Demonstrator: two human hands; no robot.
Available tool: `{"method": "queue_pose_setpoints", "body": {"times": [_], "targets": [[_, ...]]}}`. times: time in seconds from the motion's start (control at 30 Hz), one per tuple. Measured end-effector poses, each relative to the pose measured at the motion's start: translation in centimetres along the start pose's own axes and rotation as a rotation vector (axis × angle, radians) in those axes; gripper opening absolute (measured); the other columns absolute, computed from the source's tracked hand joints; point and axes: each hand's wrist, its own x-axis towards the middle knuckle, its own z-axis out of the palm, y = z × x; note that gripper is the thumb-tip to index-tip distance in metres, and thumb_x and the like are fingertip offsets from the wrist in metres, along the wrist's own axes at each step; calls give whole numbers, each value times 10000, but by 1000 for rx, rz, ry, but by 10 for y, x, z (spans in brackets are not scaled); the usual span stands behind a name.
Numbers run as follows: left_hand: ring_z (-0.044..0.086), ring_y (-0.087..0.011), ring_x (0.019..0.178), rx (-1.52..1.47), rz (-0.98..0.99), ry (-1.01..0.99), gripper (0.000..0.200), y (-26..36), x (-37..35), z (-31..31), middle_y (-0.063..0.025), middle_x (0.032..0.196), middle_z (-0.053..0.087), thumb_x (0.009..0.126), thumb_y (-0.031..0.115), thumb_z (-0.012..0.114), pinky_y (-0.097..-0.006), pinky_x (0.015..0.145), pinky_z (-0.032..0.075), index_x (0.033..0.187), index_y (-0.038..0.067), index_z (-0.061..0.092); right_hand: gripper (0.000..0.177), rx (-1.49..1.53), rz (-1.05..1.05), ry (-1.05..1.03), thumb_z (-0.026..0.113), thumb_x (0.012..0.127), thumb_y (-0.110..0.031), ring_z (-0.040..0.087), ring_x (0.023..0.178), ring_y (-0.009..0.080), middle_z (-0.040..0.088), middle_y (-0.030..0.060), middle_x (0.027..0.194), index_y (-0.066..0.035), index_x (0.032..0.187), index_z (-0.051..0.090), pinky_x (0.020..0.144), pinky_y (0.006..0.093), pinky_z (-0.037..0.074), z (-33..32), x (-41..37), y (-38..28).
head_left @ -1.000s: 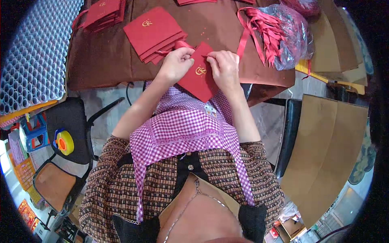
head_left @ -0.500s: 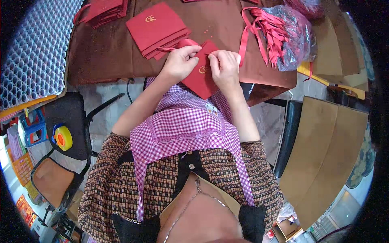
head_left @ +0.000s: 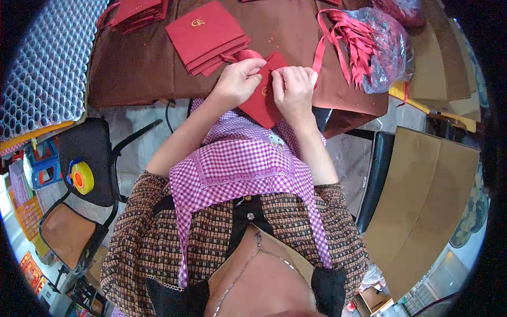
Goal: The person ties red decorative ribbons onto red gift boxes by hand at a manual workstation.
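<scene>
A red paper bag [head_left: 261, 105] with a gold mark slants over the table's front edge, between my two hands. My left hand [head_left: 238, 83] is closed in a pinch at the bag's upper left side, with a red ribbon [head_left: 248, 54] looping out behind its fingers. Across from it, my right hand [head_left: 294, 91] is closed with thumb and fingertips at the bag's upper right edge and partly covers the gold mark. The exact pinch points are small and partly hidden. Just behind my left hand lies a stack of similar red bags [head_left: 203, 29].
A bundle of red ribbons [head_left: 358, 47] spills from a clear plastic bag [head_left: 393, 50] at the right of the brown tablecloth [head_left: 132, 74]. More red bags [head_left: 138, 13] lie at the back left. A chair [head_left: 87, 158] holding a yellow tape roll [head_left: 83, 177] and cardboard [head_left: 422, 206] flank me.
Both hands stay at the bag in nearly the same pinch. The ribbon loop behind my left hand has shifted slightly, and the whole view has moved a little.
</scene>
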Motion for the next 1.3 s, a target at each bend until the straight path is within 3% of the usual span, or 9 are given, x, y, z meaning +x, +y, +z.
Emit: {"method": "queue_pose_setpoints", "body": {"times": [0.23,0.43,0.6,0.7,0.83,0.97,1.1,1.17,1.3], "targets": [[649,-255,983,52,24,35,296,12,-5,2,-215,1040,650,818,41,583,-335,841,515,1107,-18,608,105,-104,-89,20,659,762,-90,548,667,232,560,53,676,-70,730,561,742,377,367,1,-1,-7],[632,-183,989,296,77,-32,326,22,-9,4,-142,1074,663,828,6,564,-292,861,497,1151,-19,598,103,108,116,-32,662,763,-108,551,653,263,588,81,662,-49,726,586,733,380,374,1,-3,-8],[621,-161,984,187,25,-66,341,13,-4,1,-131,1095,654,819,-2,558,-276,862,488,1157,-44,583,154,23,76,-242,662,789,-159,605,722,273,627,114,699,-33,717,609,720,385,410,-12,7,-3],[604,-122,925,1,-68,-108,373,14,-2,-1,-92,1018,656,818,-9,545,-257,834,483,1189,-49,556,156,72,160,-497,663,794,-180,624,776,287,650,118,750,-28,774,631,718,400,443,-39,27,2],[567,-82,838,160,-62,-180,393,26,-2,-6,-42,915,627,822,-8,530,-230,769,468,1213,-50,534,153,5,-77,-235,639,784,-70,576,916,278,625,87,937,-80,936,656,803,383,445,-56,41,5],[553,-67,819,98,-145,-444,348,41,6,-18,-21,882,617,846,33,522,-223,745,459,1179,-57,557,196,94,-130,-337,629,765,-22,539,965,264,594,69,957,-98,944,657,828,360,433,-45,41,17],[576,-116,751,-42,-101,-414,319,36,10,-25,-81,833,639,824,65,512,-260,704,469,1113,-2,628,158,321,-98,-405,635,745,-9,553,911,255,589,69,890,-71,890,641,796,339,450,-39,43,25],[535,-47,749,63,-58,-503,252,37,14,-28,14,833,610,882,88,524,-220,670,448,1089,-15,624,142,412,-76,-421,645,733,-3,554,886,244,589,60,863,-63,861,640,775,329,453,-36,42,28],[539,-54,671,155,-88,-542,229,37,13,-22,-17,753,608,885,118,548,-235,597,447,1058,3,644,131,437,-111,-506,649,728,5,550,872,230,592,45,849,-62,840,636,765,323,450,-34,41,30]]}}
